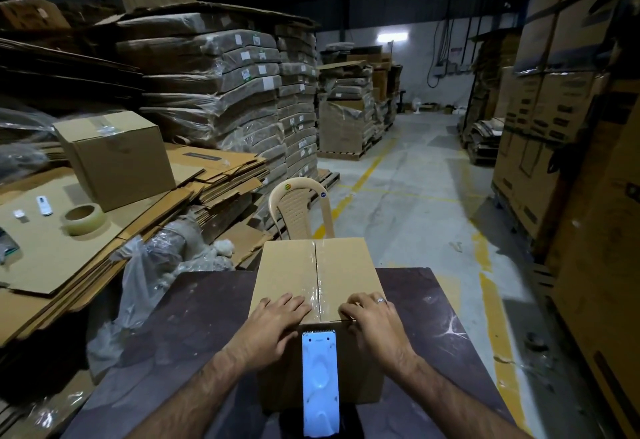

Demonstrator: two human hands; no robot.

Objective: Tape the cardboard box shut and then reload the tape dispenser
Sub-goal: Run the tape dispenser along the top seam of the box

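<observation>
On the near table (pixel 180 317), both hands are pressing flat, grips open, left hand (pixel 277 320) and right hand (pixel 372 322) flanking the taped seam (pixel 317 275) of the cardboard box (pixel 341 265)

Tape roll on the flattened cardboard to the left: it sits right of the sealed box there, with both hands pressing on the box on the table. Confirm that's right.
Not quite. The head view shows the tape roll left of and in front of the sealed box on the flattened cardboard, not right of it. The rest holds: the left hand and right hand both press on the box on the table.
</observation>
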